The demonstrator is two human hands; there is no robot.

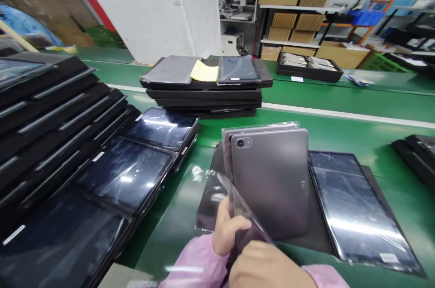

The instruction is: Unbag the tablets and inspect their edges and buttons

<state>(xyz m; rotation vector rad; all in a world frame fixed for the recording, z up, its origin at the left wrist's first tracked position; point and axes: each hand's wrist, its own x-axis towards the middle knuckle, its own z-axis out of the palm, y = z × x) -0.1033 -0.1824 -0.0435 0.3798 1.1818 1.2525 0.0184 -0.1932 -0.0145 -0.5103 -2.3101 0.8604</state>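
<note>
In the middle, a grey tablet (272, 179) stands nearly upright with its back and camera facing me. Another film-wrapped tablet (226, 143) shows just behind it. My left hand (226, 229) is closed at the lower left edge of the grey tablet, thumb across its front. Loose clear plastic film (180, 220) spreads out to the left of that hand and crosses the tablet's lower corner. Below, my right hand (265, 267) is curled with knuckles up by the film's edge; its fingertips are hidden. Beneath the tablets lies a black foam tray (319, 229).
A wrapped tablet (360, 206) lies to the right. At left are tablets in rows (125, 170) and a tall stack of black trays (61, 125). Another tray stack (207, 95) bears tablets and a yellow paper (204, 71). A parts box (309, 68) sits at the back of the green bench (340, 129).
</note>
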